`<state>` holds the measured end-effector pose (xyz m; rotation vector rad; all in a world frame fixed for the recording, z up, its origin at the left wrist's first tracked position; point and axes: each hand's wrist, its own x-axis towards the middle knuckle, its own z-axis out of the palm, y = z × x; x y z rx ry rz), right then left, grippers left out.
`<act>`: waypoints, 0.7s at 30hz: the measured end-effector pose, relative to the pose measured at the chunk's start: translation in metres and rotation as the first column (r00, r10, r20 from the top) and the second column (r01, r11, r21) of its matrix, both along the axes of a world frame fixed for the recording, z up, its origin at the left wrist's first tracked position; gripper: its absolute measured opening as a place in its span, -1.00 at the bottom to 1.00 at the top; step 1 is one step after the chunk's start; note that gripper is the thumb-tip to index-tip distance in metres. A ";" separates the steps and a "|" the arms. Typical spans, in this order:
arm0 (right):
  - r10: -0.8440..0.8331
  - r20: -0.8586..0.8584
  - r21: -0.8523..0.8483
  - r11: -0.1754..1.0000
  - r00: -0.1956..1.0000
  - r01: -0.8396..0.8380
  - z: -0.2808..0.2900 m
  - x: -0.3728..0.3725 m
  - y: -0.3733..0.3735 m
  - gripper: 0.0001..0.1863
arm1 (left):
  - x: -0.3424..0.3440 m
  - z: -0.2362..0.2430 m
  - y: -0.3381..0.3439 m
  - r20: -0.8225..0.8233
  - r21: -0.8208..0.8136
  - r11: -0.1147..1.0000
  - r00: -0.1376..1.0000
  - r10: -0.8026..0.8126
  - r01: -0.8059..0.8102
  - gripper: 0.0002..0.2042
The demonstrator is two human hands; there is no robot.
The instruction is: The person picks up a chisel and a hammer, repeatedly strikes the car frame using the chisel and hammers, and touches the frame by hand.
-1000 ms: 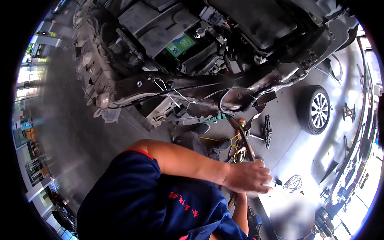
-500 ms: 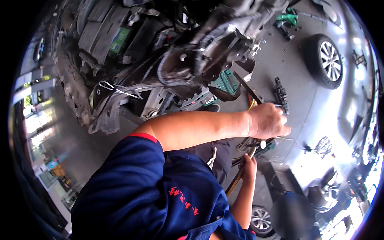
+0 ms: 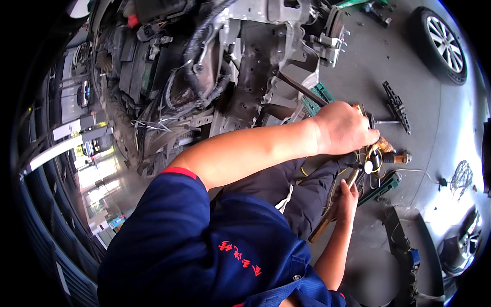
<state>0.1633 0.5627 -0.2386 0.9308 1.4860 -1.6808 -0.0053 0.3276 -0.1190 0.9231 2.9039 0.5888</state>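
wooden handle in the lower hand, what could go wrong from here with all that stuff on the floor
The right hand grips a wooden handle right beside the left hand, which reaches into a tangle of yellow wires; a swing or slip might strike the fingers or snag a wire. The scissor jack and other loose tools lie close by on the floor and could trip someone.

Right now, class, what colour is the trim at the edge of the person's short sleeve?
Red, a thin band edging the dark blue sleeve, shown in the head view.
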 end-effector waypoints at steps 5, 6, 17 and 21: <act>-0.076 0.033 -0.005 0.997 0.997 0.076 0.022 -0.011 0.017 -0.86 | 0.003 0.000 -0.004 0.063 0.000 1.000 0.998 -0.029 0.029 -0.93; -0.060 0.029 0.000 0.998 0.998 0.060 0.028 -0.014 0.018 -0.86 | 0.006 -0.001 -0.006 0.059 0.005 1.000 0.998 -0.014 0.014 -0.93; -0.156 -0.045 -0.143 0.979 0.987 0.148 0.069 -0.044 -0.029 -0.84 | 0.024 0.028 -0.022 -0.071 0.220 0.975 0.997 0.019 -0.003 -0.95; -0.154 -0.062 -0.208 0.968 0.986 0.139 0.074 -0.038 -0.041 -0.81 | 0.020 0.026 -0.027 -0.057 0.142 0.990 0.998 0.016 -0.008 -0.96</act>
